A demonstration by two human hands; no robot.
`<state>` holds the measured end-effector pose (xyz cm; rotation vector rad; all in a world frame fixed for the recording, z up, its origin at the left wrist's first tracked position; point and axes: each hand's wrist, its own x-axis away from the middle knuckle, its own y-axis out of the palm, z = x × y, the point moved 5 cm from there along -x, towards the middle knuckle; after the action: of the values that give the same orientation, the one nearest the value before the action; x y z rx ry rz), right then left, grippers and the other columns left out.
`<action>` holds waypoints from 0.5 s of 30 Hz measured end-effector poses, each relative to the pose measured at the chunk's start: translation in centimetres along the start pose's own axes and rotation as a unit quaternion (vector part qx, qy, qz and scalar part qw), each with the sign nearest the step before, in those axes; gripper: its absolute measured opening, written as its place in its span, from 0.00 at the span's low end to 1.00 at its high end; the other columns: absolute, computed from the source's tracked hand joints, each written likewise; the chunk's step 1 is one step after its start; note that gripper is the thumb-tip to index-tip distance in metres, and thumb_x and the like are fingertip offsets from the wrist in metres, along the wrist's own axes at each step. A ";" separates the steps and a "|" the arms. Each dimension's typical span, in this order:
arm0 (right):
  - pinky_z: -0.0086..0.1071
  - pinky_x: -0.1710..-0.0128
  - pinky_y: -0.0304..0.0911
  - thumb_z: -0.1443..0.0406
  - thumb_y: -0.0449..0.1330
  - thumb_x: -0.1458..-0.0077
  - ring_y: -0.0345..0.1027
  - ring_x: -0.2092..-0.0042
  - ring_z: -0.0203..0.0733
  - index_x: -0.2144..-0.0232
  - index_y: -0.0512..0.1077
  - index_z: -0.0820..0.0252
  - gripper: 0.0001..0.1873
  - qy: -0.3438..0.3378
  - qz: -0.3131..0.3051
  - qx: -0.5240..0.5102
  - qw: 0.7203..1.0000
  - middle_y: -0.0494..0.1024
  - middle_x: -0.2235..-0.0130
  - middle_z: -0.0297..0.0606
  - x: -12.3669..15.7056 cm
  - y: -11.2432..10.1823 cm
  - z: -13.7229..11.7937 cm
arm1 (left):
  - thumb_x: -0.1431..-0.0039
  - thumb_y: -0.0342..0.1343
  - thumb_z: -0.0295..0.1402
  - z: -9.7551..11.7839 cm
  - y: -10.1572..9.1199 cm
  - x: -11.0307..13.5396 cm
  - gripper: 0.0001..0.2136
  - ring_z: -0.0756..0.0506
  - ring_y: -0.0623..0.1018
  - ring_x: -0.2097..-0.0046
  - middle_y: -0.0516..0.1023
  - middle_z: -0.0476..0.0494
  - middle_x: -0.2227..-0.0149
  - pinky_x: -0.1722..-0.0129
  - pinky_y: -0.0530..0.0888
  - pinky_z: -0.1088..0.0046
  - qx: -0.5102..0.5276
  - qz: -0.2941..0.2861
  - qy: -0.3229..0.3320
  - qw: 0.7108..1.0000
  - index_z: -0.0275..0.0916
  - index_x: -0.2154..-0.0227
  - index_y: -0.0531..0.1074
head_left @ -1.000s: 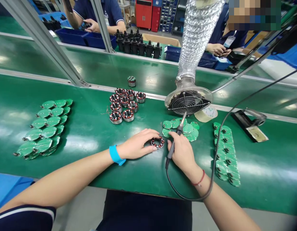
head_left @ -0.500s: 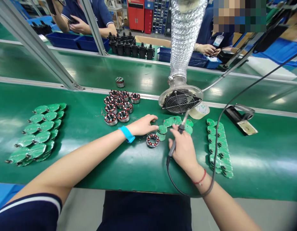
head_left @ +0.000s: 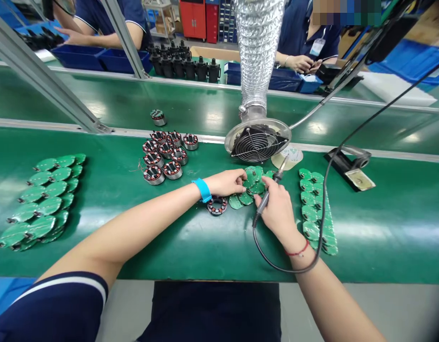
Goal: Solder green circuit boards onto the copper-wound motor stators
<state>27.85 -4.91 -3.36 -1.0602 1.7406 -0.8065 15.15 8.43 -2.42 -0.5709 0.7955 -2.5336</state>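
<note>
My left hand (head_left: 227, 183), a blue band on its wrist, pinches the edge of a round green circuit board (head_left: 253, 175) at a small loose pile. Other circuit boards (head_left: 245, 198) lie just under and beside it. In my right hand (head_left: 277, 209) is a soldering iron (head_left: 264, 201), gripped like a pen, its tip pointing up and away from me. The right fingertips are close to the pile's right side. A stator (head_left: 217, 205) with copper windings lies on the bench below my left wrist, partly covered by it.
Several stators (head_left: 166, 150) stand grouped at the back left. Overlapping circuit boards form rows on the left (head_left: 50, 206) and right (head_left: 312, 209). A fume extractor (head_left: 256, 142) hangs over the middle. An iron stand (head_left: 350, 167) is at right; the iron's cable (head_left: 325, 190) crosses my right forearm.
My left hand has moved right onto the pile and taken hold of a circuit board. My right hand still holds the soldering iron near the pile. The view has shifted slightly.
</note>
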 end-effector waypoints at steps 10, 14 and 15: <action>0.52 0.51 0.73 0.63 0.61 0.38 0.76 0.53 0.57 0.41 0.68 0.55 0.23 -0.002 0.019 -0.067 0.998 0.84 0.52 0.46 1.2 -0.3 -0.4 | 0.38 0.63 0.33 0.5 -0.8 0.5 0.13 0.41 0.78 0.52 0.76 0.43 0.55 0.48 0.75 0.65 -0.048 0.054 0.020 0.997 0.38 0.52 0.72; 0.56 0.48 0.73 0.64 0.59 0.38 0.76 0.51 0.59 0.41 0.68 0.56 0.23 0.010 0.042 -0.092 0.995 0.84 0.49 0.48 1.3 0.1 0.1 | 0.44 0.62 0.24 1.5 -0.7 -0.5 0.14 0.39 0.77 0.47 0.73 0.41 0.51 0.41 0.72 0.61 -0.065 0.064 0.035 0.995 0.39 0.55 0.73; 0.56 0.48 0.73 0.64 0.59 0.38 0.76 0.51 0.59 0.41 0.69 0.57 0.23 0.009 0.045 -0.096 0.994 0.84 0.49 0.48 1.3 0.2 0.3 | 0.47 0.63 0.23 1.7 -0.8 -0.7 0.13 0.39 0.77 0.47 0.74 0.42 0.52 0.41 0.72 0.62 -0.063 0.063 0.037 0.995 0.39 0.59 0.72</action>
<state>27.75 -6.08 -4.07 -1.0935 1.8969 -0.6040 16.32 8.65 -0.86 -0.4532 0.9909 -2.4139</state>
